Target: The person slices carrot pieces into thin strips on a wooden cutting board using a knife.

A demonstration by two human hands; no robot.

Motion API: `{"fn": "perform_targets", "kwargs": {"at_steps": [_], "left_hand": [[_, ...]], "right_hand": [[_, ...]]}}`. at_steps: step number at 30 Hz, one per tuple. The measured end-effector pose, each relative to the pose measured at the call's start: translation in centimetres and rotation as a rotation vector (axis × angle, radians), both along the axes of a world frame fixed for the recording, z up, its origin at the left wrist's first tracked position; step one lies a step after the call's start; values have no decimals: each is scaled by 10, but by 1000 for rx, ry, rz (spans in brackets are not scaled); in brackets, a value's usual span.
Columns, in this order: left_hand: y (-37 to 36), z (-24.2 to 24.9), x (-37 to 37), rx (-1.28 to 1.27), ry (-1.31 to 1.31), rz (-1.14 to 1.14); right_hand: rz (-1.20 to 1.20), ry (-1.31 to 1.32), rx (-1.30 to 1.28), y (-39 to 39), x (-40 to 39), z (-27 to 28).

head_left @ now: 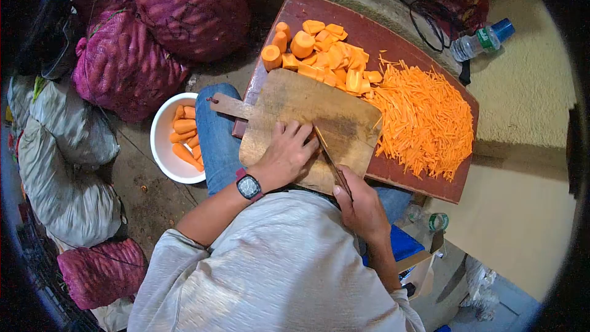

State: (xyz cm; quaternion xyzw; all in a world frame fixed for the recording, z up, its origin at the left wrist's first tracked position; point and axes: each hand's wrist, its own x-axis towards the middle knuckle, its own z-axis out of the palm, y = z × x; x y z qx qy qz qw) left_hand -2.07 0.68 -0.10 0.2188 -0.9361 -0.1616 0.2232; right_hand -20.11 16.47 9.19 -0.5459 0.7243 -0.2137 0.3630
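A wooden cutting board (289,101) with a handle lies in front of me, overlapping a red-brown board. My right hand (364,206) is closed around the handle of a knife (329,155), whose blade points away from me over the cutting board. A thin orange sliver of carrot (321,138) shows along the blade. My left hand (287,155), with a watch (249,187) on the wrist, rests on the cutting board left of the blade. Its fingers are bent and pressed down, and whatever is under them is hidden.
On the red-brown board (424,187) are cut carrot chunks (335,55) and a heap of carrot shreds (427,123). A white bowl (161,147) of peeled carrots stands on the floor at left. Beyond it are purple mesh sacks (126,64). A plastic bottle (482,42) lies at upper right.
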Motion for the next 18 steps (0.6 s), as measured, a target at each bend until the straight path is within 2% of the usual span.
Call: {"fn": "perform_targets", "kwargs": {"at_steps": [3,5,8,14,18], "left_hand": [[0,-2,0,-56,-38,-23],[0,-3,0,-84,-46,-26],[0,-3,0,-86,-62,-29],[0,-4,0,-107,-52,-30],[-1,-4,2,-47,-82,-23]], "right_hand": [[22,-7,27,2,1,11],[2,-9,169,1,2,22],[-2,14,187,-4,5,28],[5,30,-52,-22,5,-12],[55,7,12,-19,3,7]]}}
